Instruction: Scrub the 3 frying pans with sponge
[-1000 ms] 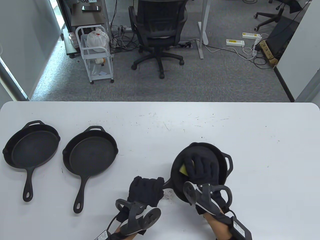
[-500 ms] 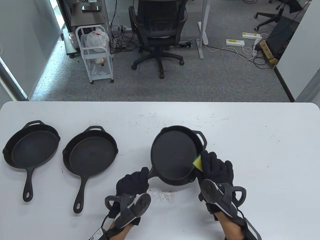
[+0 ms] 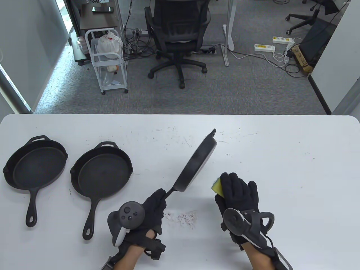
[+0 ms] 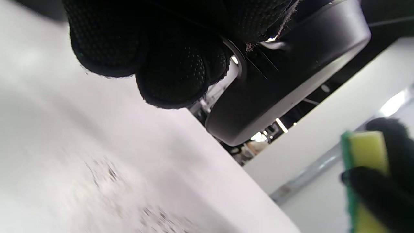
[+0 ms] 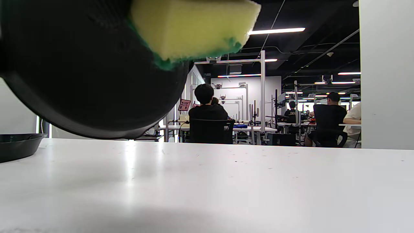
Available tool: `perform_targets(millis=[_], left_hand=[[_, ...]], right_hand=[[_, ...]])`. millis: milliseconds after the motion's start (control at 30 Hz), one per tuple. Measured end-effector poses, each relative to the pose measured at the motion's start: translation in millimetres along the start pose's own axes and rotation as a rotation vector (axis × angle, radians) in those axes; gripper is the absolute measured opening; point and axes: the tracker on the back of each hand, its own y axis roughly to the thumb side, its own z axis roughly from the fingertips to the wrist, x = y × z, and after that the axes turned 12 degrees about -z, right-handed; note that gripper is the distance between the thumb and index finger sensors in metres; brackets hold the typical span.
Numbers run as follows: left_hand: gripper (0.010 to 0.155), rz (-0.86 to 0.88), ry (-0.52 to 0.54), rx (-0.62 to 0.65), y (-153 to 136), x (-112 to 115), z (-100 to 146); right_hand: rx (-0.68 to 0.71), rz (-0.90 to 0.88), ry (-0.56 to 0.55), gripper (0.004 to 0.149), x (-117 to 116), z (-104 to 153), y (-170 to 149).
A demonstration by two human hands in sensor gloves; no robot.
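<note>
Third frying pan (image 3: 197,163) is off the table (image 3: 295,174), tipped nearly on edge, handle near, helper lug far. Left hand (image 3: 150,208) grips the handle end, fingers curled round it. In the left wrist view the pan's outer wall (image 4: 284,81) sits right past the gloved fingers (image 4: 171,74).

Sponge (image 3: 217,188), yellow foam with green scour face, is pinched in the right hand (image 3: 239,194), just right of the pan's near rim, apart from it. Right wrist view: sponge (image 5: 190,27) is at the top edge, with the pan's dark curve (image 5: 90,84) to its left; can't tell from that view alone whether they touch.

Judgement: step in hand looks like tipping out loosened grit or exposing the wall or underside for scrubbing. To do it well: hold the handle firm, since cast iron on edge will want to roll in the grip; bring the green face flat onto the surface, work in short strokes, and support the rim on the table if the wrist tires.

A patch of dark crumbs (image 3: 185,217) lies on the table between the hands.

Two other frying pans sit flat on the left: middle one (image 3: 101,177) and far-left one (image 3: 35,166), both well apart from the hands.
</note>
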Motion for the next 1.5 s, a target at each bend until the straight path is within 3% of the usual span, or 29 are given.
perform_targets(millis=[100, 300, 400, 567, 667, 767, 900, 1000, 1100, 1233, 1333, 1433, 1500], left_hand=[[0.056, 0.182, -0.087, -0.012, -7, 8, -4], [0.057, 0.301, -0.145, -0.01, -18, 15, -10], [0.057, 0.415, -0.228, 0.023, -19, 22, -13], [0.058, 0.209, -0.207, 0.084, -5, 26, -11], [0.059, 0.12, -0.268, 0.131, 5, 32, -10], [0.058, 0.015, -0.293, 0.201, 15, 35, -8], [0.058, -0.107, -0.308, 0.275, 23, 35, -6], [0.057, -0.062, -0.294, 0.262, 21, 33, -6], [0.057, 0.026, -0.229, 0.222, 15, 27, -7], [0.057, 0.181, -0.148, 0.136, 5, 21, -7], [0.058, 0.234, -0.149, 0.103, 0, 21, -7], [0.058, 0.161, -0.147, 0.126, 3, 23, -6], [0.058, 0.003, -0.103, 0.173, 12, 26, -3]], right_hand=[[0.026, 0.001, 0.014, 0.076, -3, 1, 2], [0.088, 0.033, 0.057, 0.075, -11, 3, 12], [0.141, 0.022, 0.084, 0.074, -16, 5, 19], [0.242, -0.005, 0.051, 0.073, -17, 11, 34], [0.261, -0.016, -0.01, 0.076, -10, 13, 37], [0.2, -0.032, -0.071, 0.076, 4, 10, 27], [0.024, -0.182, -0.127, 0.076, 20, -1, -13], [-0.076, -0.312, -0.093, 0.075, 18, -7, -43], [-0.126, -0.302, -0.038, 0.075, 7, -9, -55], [0.004, -0.196, 0.039, 0.075, -10, -5, -30], [0.132, -0.139, 0.04, 0.074, -18, 1, 0], [0.253, -0.064, 0.002, 0.074, -17, 9, 28], [0.287, -0.008, -0.048, 0.075, -11, 13, 37]])
